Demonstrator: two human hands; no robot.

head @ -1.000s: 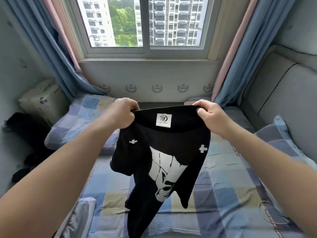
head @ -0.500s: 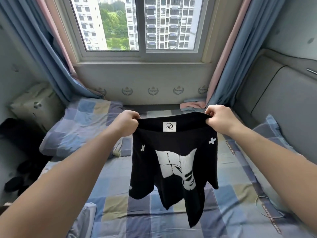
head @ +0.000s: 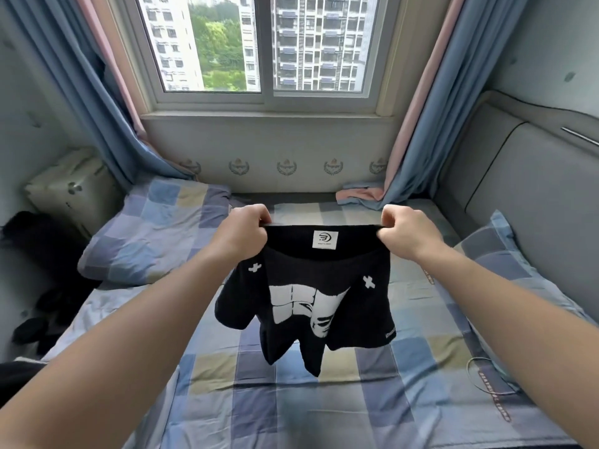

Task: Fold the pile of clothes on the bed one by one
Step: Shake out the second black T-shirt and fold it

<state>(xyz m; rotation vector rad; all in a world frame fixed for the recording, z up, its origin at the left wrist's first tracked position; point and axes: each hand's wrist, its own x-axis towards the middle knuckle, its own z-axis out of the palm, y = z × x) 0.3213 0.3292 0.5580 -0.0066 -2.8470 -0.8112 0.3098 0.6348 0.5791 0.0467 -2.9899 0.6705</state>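
A black T-shirt [head: 353, 306] with a white print and a white neck label hangs in the air over the checked bed [head: 324, 400]. My left hand [head: 241, 234] grips its top edge at the left. My right hand [head: 406, 234] grips the same edge at the right, so the edge is pulled taut between them. The lower part of the shirt dangles bunched, clear of the sheet.
A checked pillow [head: 152, 231] lies at the left, another [head: 505, 254] at the right by the grey padded headboard [head: 534, 202]. A pink and blue cloth [head: 359, 196] lies under the window. Dark clothes [head: 39, 280] sit off the bed's left side.
Both hands have carried the shirt forward and lower over the bed and pulled its top edge wider. The hanging fabric has swung up and away from me.
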